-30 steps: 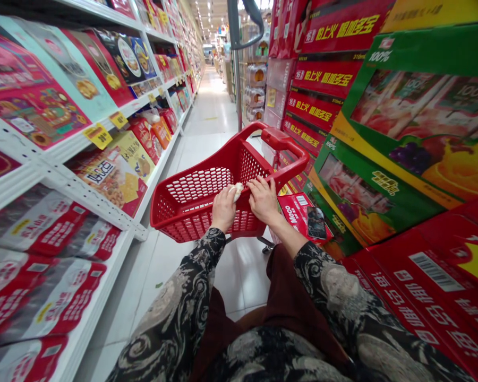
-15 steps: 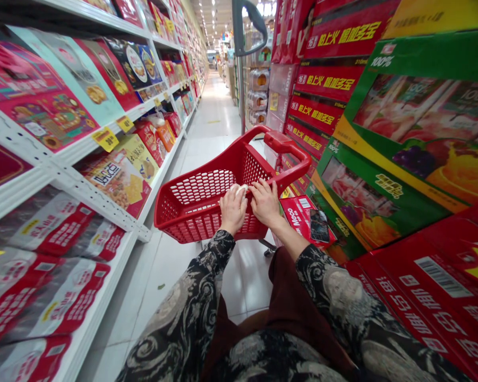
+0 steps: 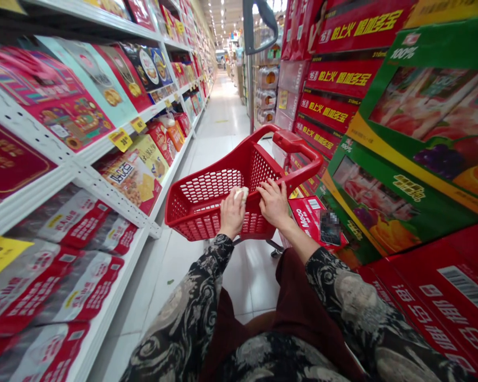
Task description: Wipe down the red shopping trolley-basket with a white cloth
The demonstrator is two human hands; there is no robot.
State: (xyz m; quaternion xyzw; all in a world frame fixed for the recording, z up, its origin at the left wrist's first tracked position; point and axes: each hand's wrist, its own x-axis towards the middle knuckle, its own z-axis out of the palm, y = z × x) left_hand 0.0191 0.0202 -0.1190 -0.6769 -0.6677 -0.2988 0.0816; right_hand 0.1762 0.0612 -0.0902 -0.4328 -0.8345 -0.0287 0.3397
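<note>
A red plastic shopping trolley basket with a perforated mesh wall and a long handle stands in front of me, holding nothing I can see. My left hand rests on its near rim, pinching a small crumpled white tissue-like item. Just to the right, my right hand curls over the same rim. Patterned black-and-grey sleeves run back from both wrists.
White shelves of boxed food with yellow price tags line the left. Stacked red and green juice cartons wall the right, with a red Meco box beside the basket. A tiled aisle runs ahead.
The shelves and basket sit further right in the frame than a second ago. Both hands stay on the rim, and the white item stays in my left hand.
</note>
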